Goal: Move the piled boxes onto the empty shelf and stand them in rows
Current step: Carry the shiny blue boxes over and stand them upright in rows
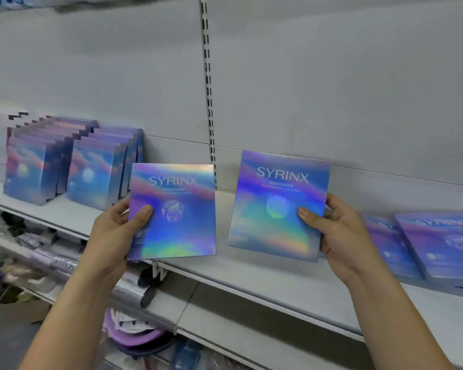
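Note:
I hold two flat holographic blue-purple boxes marked SYRINX upright in front of the shelf. My left hand grips the left box by its left edge, thumb on the front. My right hand grips the right box by its right edge, thumb on the front. On the left part of the white shelf, two rows of the same boxes stand upright. A pile of boxes lies flat on the shelf at the right.
A slotted metal upright splits the grey back panel. Bare shelf surface lies between the standing rows and the pile. Lower shelves at the left hold mixed goods, with a purple basket below.

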The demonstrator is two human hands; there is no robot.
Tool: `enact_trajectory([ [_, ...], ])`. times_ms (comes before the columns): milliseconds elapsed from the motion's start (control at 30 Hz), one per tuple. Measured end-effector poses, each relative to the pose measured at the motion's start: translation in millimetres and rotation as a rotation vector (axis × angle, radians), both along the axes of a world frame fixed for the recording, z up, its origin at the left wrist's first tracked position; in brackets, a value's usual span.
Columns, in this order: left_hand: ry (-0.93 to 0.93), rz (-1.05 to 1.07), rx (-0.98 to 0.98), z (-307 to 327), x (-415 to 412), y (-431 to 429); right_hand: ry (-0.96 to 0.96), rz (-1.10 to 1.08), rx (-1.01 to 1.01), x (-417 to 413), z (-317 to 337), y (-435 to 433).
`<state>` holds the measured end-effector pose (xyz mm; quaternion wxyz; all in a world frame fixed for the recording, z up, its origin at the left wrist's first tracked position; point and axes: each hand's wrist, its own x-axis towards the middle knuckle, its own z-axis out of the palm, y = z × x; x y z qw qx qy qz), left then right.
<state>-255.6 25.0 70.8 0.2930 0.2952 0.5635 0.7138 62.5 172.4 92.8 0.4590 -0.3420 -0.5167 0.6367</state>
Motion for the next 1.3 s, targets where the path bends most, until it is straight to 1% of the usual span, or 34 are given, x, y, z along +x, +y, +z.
enact_trajectory([
  [167,0.007,0.022,0.061,-9,-57,-48,0.004,0.035,0.024,-64,-2,-30],
  [367,0.010,-0.052,0.085,-23,-155,-104,0.009,-0.005,0.021,-159,-15,-81],
  [500,-0.038,-0.040,0.113,-30,-215,-131,0.001,-0.018,0.008,-221,-25,-111],
  [700,-0.111,-0.019,0.066,-35,-266,-152,-0.027,-0.034,-0.001,-289,-30,-137],
  [900,-0.146,-0.023,0.047,-36,-302,-153,-0.034,-0.042,0.022,-353,-31,-124],
  [1100,-0.076,-0.001,0.012,-27,-342,-131,0.005,-0.021,-0.005,-418,-38,-93],
  [1300,-0.009,-0.031,0.047,-2,-379,-101,0.008,-0.065,0.052,-456,-24,-59],
])
